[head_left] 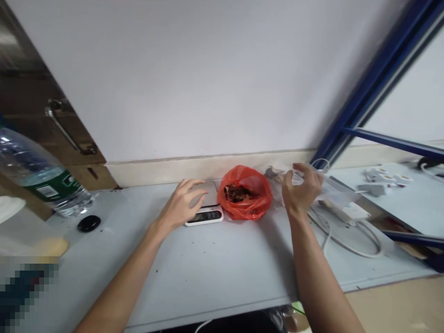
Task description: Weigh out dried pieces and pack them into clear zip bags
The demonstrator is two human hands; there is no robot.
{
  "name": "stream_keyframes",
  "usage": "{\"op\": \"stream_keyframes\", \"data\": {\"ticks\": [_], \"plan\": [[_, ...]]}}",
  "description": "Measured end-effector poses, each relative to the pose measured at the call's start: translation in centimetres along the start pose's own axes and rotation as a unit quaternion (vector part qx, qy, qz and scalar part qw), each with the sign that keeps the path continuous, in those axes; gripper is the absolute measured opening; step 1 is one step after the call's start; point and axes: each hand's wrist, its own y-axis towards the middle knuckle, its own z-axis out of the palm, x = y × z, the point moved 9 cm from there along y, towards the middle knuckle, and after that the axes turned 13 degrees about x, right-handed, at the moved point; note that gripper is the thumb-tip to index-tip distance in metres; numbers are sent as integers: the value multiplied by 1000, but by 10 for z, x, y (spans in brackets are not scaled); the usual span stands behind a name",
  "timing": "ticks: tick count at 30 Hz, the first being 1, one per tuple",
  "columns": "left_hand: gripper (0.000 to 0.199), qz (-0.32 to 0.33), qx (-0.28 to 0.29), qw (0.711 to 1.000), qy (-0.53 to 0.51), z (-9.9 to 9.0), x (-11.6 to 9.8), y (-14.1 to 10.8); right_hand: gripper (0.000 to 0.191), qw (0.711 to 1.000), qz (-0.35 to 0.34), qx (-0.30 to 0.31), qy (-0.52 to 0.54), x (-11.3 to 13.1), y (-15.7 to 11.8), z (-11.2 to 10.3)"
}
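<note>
My left hand is over the left side of a small digital kitchen scale, fingers spread and thumb apart; whether it touches the scale is unclear. Against the scale's right side stands a red plastic bag, its mouth spread wide. Dark brown dried pieces lie inside it. My right hand is raised right of the red bag, fingers curved with a gap to the thumb and nothing visible between them. Behind that hand lies a clear plastic bag, partly hidden by it.
A water bottle, a black round lid and a translucent container are at the left. On the right lie a white power strip and cable, beside a blue metal frame. The grey tabletop ends at a front edge.
</note>
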Motion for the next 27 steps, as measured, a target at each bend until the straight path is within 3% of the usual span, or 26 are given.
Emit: {"op": "stream_keyframes", "data": {"ticks": [4, 7, 9, 13, 16, 19, 21, 23, 27], "plan": [[26, 95, 30, 995, 13, 40, -48, 19, 29, 994, 77, 0, -80, -42, -3, 3], [27, 111, 35, 993, 27, 59, -57, 17, 24, 993, 90, 30, -76, -55, -3, 8], [26, 111, 35, 993, 27, 64, -57, 11, 18, 996, 76, 30, -40, -51, 1, 6], [25, 82, -28, 996, 6, 48, -52, 2, 14, 995, 23, 13, 98, -20, 9, -7], [26, 11, -94, 994, -58, 25, -40, 0, 18, 972, 6, 25, 234, 6, 8, -9], [47, -90, -112, 955, -261, 15, -11, -2, 25, 922, 13, 135, 362, 34, 0, 11], [70, -133, -87, 886, -436, 23, 5, -4, 27, 876, -4, 259, 406, 60, -13, 32], [78, -159, -54, 833, -527, 30, 12, -6, 28, 832, -36, 364, 417, 86, -28, 48], [59, -200, -60, 844, -494, 22, 24, -12, 30, 803, -21, 440, 401, 102, -45, 63]]}}
